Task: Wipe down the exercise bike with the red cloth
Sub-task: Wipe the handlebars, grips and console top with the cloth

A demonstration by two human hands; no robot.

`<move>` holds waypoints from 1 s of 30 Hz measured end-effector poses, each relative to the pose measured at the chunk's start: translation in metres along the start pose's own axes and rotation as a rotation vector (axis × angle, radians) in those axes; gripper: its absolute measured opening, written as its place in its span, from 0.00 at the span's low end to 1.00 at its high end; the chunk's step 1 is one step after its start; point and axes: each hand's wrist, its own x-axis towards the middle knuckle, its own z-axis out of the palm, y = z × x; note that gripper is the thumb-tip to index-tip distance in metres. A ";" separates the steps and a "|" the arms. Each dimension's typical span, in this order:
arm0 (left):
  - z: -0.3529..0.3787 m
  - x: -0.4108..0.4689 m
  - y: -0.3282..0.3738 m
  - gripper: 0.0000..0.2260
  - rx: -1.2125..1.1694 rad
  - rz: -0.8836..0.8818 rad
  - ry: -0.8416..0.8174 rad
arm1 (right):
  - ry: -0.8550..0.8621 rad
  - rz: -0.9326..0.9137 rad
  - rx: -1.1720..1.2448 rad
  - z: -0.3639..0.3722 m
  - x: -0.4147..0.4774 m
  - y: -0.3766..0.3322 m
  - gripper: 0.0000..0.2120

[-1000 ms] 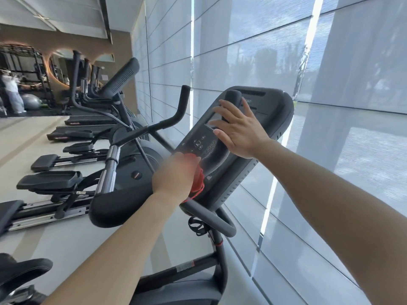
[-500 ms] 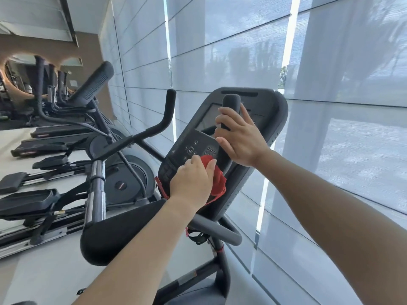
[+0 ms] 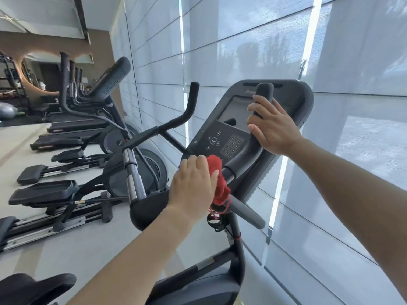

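The black exercise bike stands in front of me, its console (image 3: 233, 130) tilted up with a dark screen and a keypad. My left hand (image 3: 193, 183) presses the bunched red cloth (image 3: 218, 179) against the lower edge of the console, just below the buttons. Part of the cloth hangs down past the handlebar joint. My right hand (image 3: 271, 126) is wrapped around the upright right handlebar grip (image 3: 264, 93) in front of the screen. The left handlebar (image 3: 187, 113) curves up, free of both hands.
A row of elliptical machines (image 3: 66, 190) and treadmills (image 3: 72, 128) runs along the left. Window blinds (image 3: 352, 150) close off the right side, close behind the console. The bike's saddle (image 3: 37, 287) shows at the bottom left. A grey exercise ball (image 3: 7, 111) lies far left.
My left hand with the cloth has slid down from the keypad to the console's lower edge. The right hand has kept its hold on the grip. My view has turned slightly left.
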 end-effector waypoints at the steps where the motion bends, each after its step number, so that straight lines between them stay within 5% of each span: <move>1: -0.003 -0.001 -0.008 0.14 -0.042 -0.039 -0.005 | -0.005 0.014 -0.010 0.000 0.000 -0.002 0.23; 9: 0.002 0.009 0.000 0.18 -0.231 -0.110 -0.157 | 0.010 0.126 0.012 0.009 -0.004 -0.016 0.26; 20: 0.021 0.028 0.029 0.19 -0.112 -0.100 -0.019 | 0.044 0.136 0.079 0.014 -0.005 -0.014 0.26; 30: 0.014 0.050 0.040 0.20 -0.235 -0.221 0.014 | 0.060 -0.069 0.008 0.006 0.001 0.016 0.22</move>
